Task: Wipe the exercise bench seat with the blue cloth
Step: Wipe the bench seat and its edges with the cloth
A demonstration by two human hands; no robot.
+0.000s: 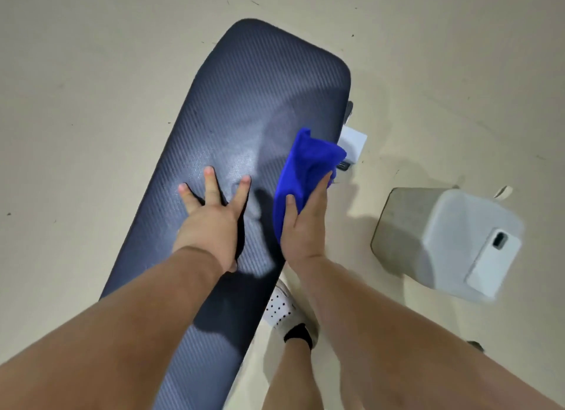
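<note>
A long dark padded exercise bench seat (pixel 238 103) with a ribbed texture runs from bottom centre up to the top middle. My left hand (pixel 211 214) lies flat on the pad near its middle, fingers spread, holding nothing. My right hand (pixel 302 223) grips a bunched blue cloth (pixel 305 162) at the bench's right edge; the cloth rests against the pad's side and top. Part of the cloth is hidden under my palm.
A grey and white blocky object (pixel 449 241) stands on the beige floor (pixel 76 119) to the right of the bench. A white part of the bench frame (pixel 353 140) sticks out behind the cloth. My foot in a white shoe (pixel 282 308) stands beside the bench.
</note>
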